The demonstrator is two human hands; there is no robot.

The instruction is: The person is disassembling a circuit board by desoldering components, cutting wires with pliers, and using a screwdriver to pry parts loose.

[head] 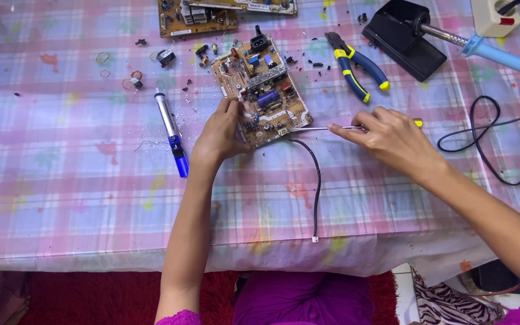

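Circuit board lies near the table's far edge. Left hand presses closed on its near edge. Right hand pinches a thin metal tool, tip at the board's near corner. Best kept shallow, board held flat, leverage gentle.

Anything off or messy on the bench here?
Yes. Small dark debris bits lie scattered on the tablecloth around the circuit board, which sits askew. The left hand steadies the board while the right hand holds a thin metal tool at its edge.
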